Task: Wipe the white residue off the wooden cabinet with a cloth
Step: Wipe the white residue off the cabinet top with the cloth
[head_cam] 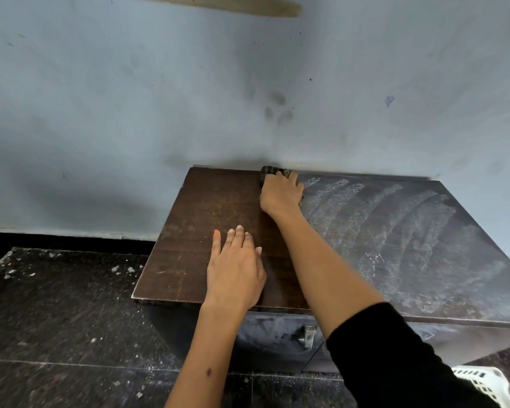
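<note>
A low dark-brown wooden cabinet (pixel 206 219) stands against the wall. The left part of its top is bare brown wood, while white residue (pixel 395 231) lies in curved streaks over the right part. My right hand (pixel 280 192) presses a dark patterned cloth (pixel 273 171) onto the top at the far edge, where clean wood meets the residue; most of the cloth is hidden under the hand. My left hand (pixel 236 269) rests flat on the clean wood near the front edge, fingers straight.
The pale blue wall (pixel 189 98) rises right behind the cabinet. A metal latch (pixel 308 337) hangs on the dusty cabinet front. Dark speckled floor (pixel 56 319) with white flecks spreads to the left. A white plastic basket (pixel 483 384) sits at the bottom right.
</note>
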The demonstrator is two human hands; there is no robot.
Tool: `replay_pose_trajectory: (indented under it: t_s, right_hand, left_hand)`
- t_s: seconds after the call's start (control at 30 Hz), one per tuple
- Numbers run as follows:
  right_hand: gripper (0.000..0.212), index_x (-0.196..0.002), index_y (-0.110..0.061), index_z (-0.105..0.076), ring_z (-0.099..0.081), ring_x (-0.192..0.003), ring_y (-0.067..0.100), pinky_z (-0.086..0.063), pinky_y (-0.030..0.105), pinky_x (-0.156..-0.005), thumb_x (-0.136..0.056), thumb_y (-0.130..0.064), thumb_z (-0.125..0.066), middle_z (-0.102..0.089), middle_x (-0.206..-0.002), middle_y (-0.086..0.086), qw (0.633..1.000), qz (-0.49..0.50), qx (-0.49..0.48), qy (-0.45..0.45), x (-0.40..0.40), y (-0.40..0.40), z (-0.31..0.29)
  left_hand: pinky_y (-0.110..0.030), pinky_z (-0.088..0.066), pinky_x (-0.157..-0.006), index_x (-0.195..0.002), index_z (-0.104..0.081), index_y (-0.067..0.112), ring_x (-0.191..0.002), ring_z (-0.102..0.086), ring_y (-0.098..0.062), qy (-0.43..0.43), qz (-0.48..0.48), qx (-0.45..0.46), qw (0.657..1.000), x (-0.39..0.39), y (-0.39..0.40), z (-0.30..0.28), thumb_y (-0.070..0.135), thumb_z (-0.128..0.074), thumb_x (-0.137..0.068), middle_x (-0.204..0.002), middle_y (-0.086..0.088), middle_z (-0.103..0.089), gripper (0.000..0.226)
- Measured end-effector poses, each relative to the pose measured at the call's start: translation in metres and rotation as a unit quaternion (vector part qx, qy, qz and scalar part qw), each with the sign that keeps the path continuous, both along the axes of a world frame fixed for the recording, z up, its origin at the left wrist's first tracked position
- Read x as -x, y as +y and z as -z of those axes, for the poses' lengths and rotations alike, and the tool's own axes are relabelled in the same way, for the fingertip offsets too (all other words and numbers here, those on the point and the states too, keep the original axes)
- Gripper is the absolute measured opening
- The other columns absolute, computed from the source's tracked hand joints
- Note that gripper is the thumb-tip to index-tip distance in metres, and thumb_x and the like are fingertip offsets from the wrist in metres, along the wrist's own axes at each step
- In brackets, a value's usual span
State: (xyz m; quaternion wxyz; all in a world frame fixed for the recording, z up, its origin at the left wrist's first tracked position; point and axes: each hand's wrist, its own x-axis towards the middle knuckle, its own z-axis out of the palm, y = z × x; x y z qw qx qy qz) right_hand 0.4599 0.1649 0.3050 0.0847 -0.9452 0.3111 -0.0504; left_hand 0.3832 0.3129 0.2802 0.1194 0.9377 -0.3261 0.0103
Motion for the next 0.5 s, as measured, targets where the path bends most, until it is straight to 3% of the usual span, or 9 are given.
replay_pose_trajectory:
  t_s: [0.5]
  right_hand:
    - [0.034,-0.125,-0.016,-0.053,-0.024,-0.132,0.034,-0.026,0.050,-0.102,-0.091,-0.018,-0.050,-0.046,-0.138,0.009,0.999,0.042,0.001,0.006,-0.0052,0.0068,0.0024]
  left_hand:
    - [-0.039,0.003,-0.117,-0.146,-0.027,0.008,-0.145,-0.014,-0.018,-0.008,-0.003,-0.003,1.000,-0.0056,-0.0099,-0.0011,0.030,-0.020,-0.102,-0.156,-0.009,-0.021,0.050]
